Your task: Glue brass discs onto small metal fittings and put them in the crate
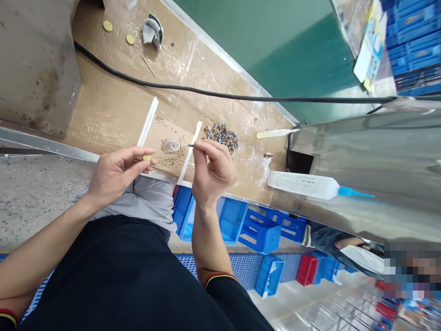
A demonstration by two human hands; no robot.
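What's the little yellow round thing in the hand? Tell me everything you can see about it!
The small flat round yellow disc has a plain, dull face. It might be plastic or metal, but it is too small to tell. It is pinched between the fingertips of the person's left hand, held up near the edge of a brown cardboard sheet. Its face tilts up toward the camera, and only those fingertips touch it.

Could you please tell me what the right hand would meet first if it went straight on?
Probably the heap of small blue-gold pieces on the cardboard beyond the right hand, though it seems raised above them, so depth is unclear.
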